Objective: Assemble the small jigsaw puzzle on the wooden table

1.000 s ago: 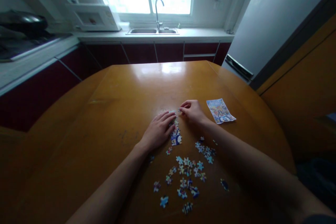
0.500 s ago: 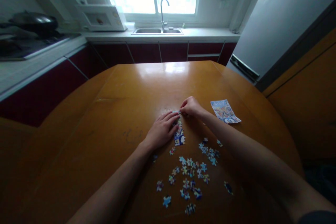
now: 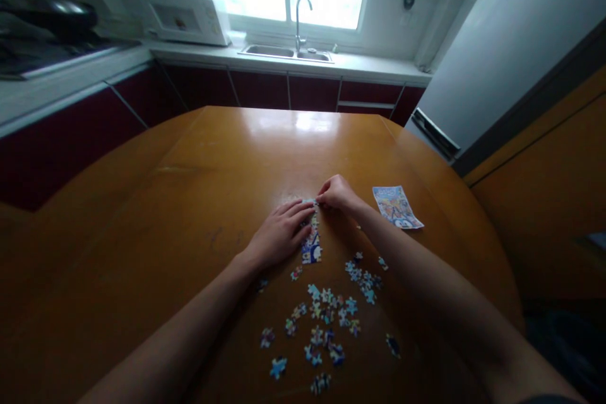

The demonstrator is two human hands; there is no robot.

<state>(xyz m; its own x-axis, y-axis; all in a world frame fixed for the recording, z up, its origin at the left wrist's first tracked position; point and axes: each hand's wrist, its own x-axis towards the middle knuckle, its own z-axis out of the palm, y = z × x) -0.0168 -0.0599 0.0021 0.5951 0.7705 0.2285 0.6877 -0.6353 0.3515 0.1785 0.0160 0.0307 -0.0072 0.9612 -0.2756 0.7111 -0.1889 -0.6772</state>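
Note:
A narrow strip of joined jigsaw puzzle pieces (image 3: 312,249) lies on the wooden table. My left hand (image 3: 280,231) rests flat over its left side, fingers stretched across the upper part and hiding some of it. At the strip's top right corner, my right hand (image 3: 335,192) pinches with thumb and forefinger; the fingers hide most of what they hold, which looks like a small puzzle piece. Nearer to me lie several loose puzzle pieces (image 3: 326,309), with another cluster of pieces (image 3: 363,279) to the right, below my right forearm.
A printed picture sheet (image 3: 396,207) lies on the table (image 3: 227,164) right of my right hand. Single pieces are scattered about, such as a blue piece (image 3: 278,367) near the front. Beyond the table stand a counter with a sink (image 3: 269,50) and a fridge (image 3: 492,44).
The whole view has shifted and tilted slightly, so the hands and pieces appear further left. Both hands stay at the strip, with the right fingers still pinched at its top right corner.

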